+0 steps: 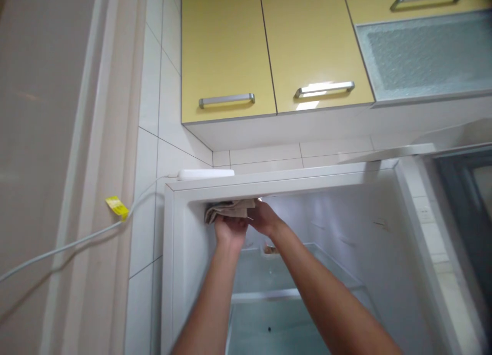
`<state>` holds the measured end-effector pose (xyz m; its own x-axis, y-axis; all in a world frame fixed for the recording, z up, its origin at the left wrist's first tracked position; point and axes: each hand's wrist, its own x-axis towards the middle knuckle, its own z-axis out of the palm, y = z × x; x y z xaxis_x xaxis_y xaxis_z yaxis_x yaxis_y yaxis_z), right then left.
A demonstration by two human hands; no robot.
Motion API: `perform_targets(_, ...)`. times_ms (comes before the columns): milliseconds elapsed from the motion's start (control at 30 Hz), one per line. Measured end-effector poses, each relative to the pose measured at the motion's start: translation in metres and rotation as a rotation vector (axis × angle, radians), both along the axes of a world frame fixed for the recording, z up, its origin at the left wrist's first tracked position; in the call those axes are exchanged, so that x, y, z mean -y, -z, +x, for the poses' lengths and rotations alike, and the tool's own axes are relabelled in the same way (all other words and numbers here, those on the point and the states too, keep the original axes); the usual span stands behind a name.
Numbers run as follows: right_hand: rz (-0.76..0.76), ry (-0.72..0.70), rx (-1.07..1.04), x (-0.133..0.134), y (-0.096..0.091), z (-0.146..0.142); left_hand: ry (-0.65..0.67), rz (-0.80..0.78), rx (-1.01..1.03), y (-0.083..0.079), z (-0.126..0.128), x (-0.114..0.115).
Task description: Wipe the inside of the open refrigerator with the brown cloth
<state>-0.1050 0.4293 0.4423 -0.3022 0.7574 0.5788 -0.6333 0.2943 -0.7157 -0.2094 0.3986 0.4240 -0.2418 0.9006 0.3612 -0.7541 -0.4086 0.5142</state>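
Note:
Both my arms reach into the upper part of an open refrigerator [284,176]. A folded beige-grey cloth [226,210] is up against the inner ceiling, near the left inner wall. My left hand [231,231] is closed on the cloth from below, its palm turned up. At the cloth's right end, my right hand [265,216] grips it too, its fingers partly hidden by the cloth and the shade. A glass shelf [265,293] lies lower down behind my forearms.
Yellow cabinets [230,47] with metal handles hang above the refrigerator. A white box [205,174] rests on its top left, and a white cable [88,238] with a yellow tag [117,207] runs left. The tiled wall [144,201] stands close on the left.

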Motion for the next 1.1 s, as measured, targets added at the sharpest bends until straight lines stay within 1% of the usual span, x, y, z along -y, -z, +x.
perform_targets(67, -0.023, 0.02, 0.009, 0.009, 0.024, 0.028, 0.115, 0.109, -0.001, -0.01, -0.002, 0.01)
perform_targets(133, -0.024, 0.11, 0.014, 0.016, 0.061, 0.06, 0.176, 0.216, 0.003, -0.016, -0.002, 0.02)
perform_targets(167, 0.021, 0.3, 0.092, 0.018, 0.085, 0.078, 0.165, 0.263, 0.012, -0.019, 0.0, 0.024)
perform_targets(233, 0.123, 0.801, 0.247, 0.018, 0.139, 0.112, 0.098, 0.352, 0.055, -0.022, 0.006, 0.034)
perform_targets(267, 0.18, 1.026, 0.326, 0.017, 0.166, 0.128, 0.059, 0.387, 0.079, -0.022, 0.011, 0.039)
perform_targets(300, 0.232, 1.202, 0.409, 0.016, 0.192, 0.142, 0.023, 0.409, 0.096, -0.022, 0.016, 0.044)
perform_targets(367, 0.365, 1.439, 0.598, 0.015, 0.234, 0.162, -0.028, 0.431, 0.108, -0.02, 0.026, 0.054)
perform_targets(400, 0.443, 1.515, 0.683, 0.015, 0.249, 0.168, -0.043, 0.444, 0.104, -0.018, 0.032, 0.058)
perform_targets(433, 0.519, 1.57, 0.754, 0.016, 0.26, 0.172, -0.055, 0.459, 0.097, -0.017, 0.036, 0.061)
perform_targets(467, 0.588, 1.609, 0.805, 0.018, 0.268, 0.174, -0.069, 0.477, 0.093, -0.017, 0.039, 0.063)
perform_targets(533, 0.699, 1.659, 0.843, 0.02, 0.276, 0.174, -0.092, 0.508, 0.097, -0.018, 0.042, 0.059)
perform_targets(600, 0.768, 1.701, 0.816, 0.02, 0.279, 0.173, -0.091, 0.513, 0.118, -0.023, 0.037, 0.045)
perform_targets(667, 0.813, 1.734, 0.78, 0.017, 0.281, 0.173, -0.068, 0.476, 0.134, -0.029, 0.029, 0.021)
perform_targets(767, 0.866, 1.768, 0.734, 0.009, 0.283, 0.176, -0.036, 0.358, 0.142, -0.038, 0.016, -0.024)
perform_targets(833, 0.91, 1.785, 0.708, 0.003, 0.286, 0.178, -0.043, 0.288, 0.154, -0.04, 0.012, -0.052)
perform_targets(900, 0.939, 1.79, 0.693, -0.002, 0.289, 0.179, -0.059, 0.252, 0.162, -0.04, 0.014, -0.077)
perform_targets(967, 0.943, 1.779, 0.682, -0.005, 0.291, 0.179, -0.075, 0.242, 0.169, -0.038, 0.018, -0.096)
perform_targets(1100, 0.854, 1.755, 0.596, -0.009, 0.295, 0.173, -0.068, 0.239, 0.174, -0.035, 0.026, -0.122)
